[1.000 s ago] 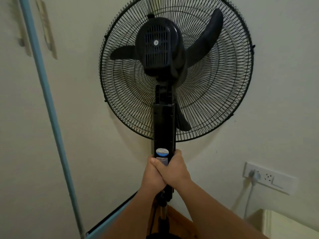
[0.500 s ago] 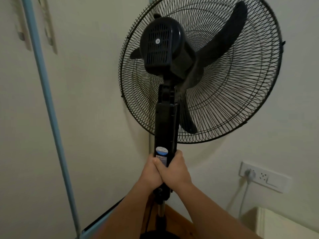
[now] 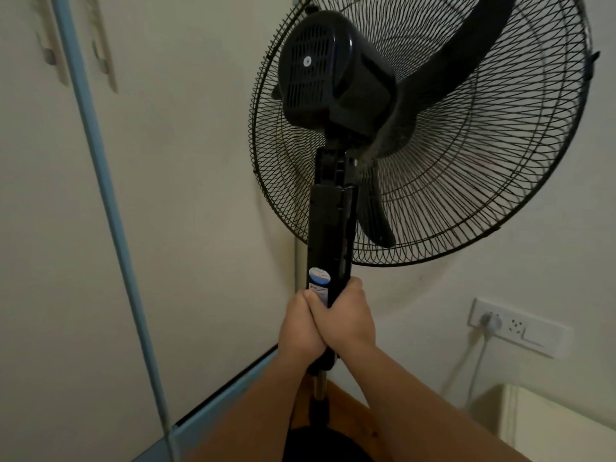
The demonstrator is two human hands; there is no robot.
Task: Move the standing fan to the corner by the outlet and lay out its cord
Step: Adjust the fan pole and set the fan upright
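Observation:
A black standing fan (image 3: pixel 336 71) stands in the room corner, its wire cage facing the right wall. Both my hands wrap its black control column (image 3: pixel 328 241) just below a white and blue sticker. My left hand (image 3: pixel 300 331) grips the column from the left and my right hand (image 3: pixel 350 318) from the right, fingers interlocked at the front. Below them the chrome pole (image 3: pixel 319 386) runs down to the round black base (image 3: pixel 320 445) on the wooden floor. A white wall outlet (image 3: pixel 516 328) sits low on the right wall, with a white plug in it. The fan's own cord is not clearly visible.
A cream wardrobe with a light blue trim strip (image 3: pixel 106 181) fills the left side, close to the fan cage. A white cable (image 3: pixel 476 368) hangs from the outlet plug. A cream cabinet or box (image 3: pixel 546 425) stands at the lower right below the outlet.
The fan head has swung to the right and nearer the right wall, its cage turned more toward that wall. Both hands keep the same grip on the column.

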